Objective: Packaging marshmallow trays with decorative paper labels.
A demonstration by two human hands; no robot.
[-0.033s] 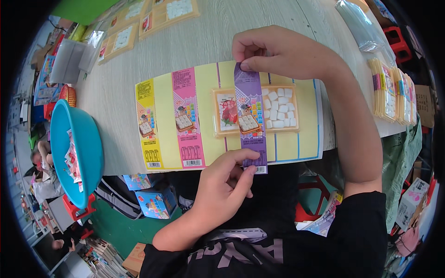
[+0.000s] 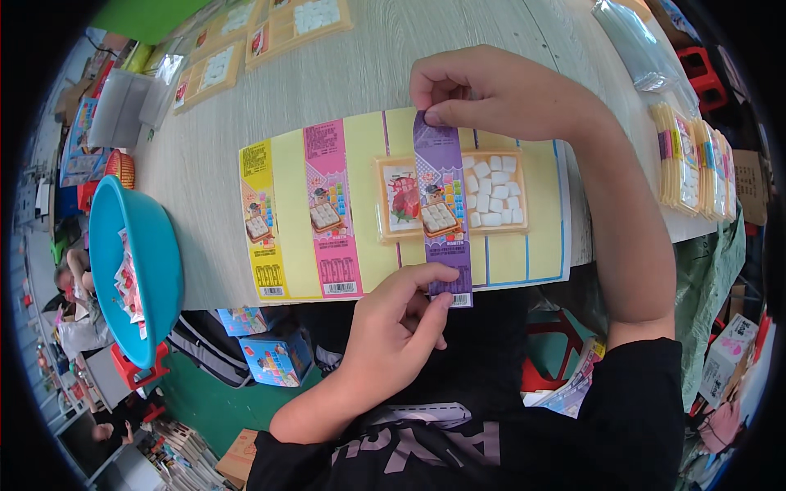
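Observation:
A purple sticker label (image 2: 442,172) is stretched lengthwise across a clear-topped tray (image 2: 521,221) holding white marshmallow-like pieces and a strawberry-printed sachet (image 2: 401,196). My right hand (image 2: 499,94) pinches the label's far end between thumb and fingers. Its near end, hanging a little past the table edge, is pinched by my left hand (image 2: 397,327). Beneath the tray lies a pale yellow sticker backing sheet (image 2: 372,155), which still carries a pink label (image 2: 332,204) and a yellow label (image 2: 262,213) on its left. The label's middle covers part of the tray.
To the left stands a turquoise basin (image 2: 168,262) of sachets. Similar trays (image 2: 299,18) lie at the far left of the table (image 2: 393,49). Stacked labelled packs (image 2: 684,159) sit at the right edge, near clear plastic sleeves (image 2: 634,49). Red stools (image 2: 544,348) are below.

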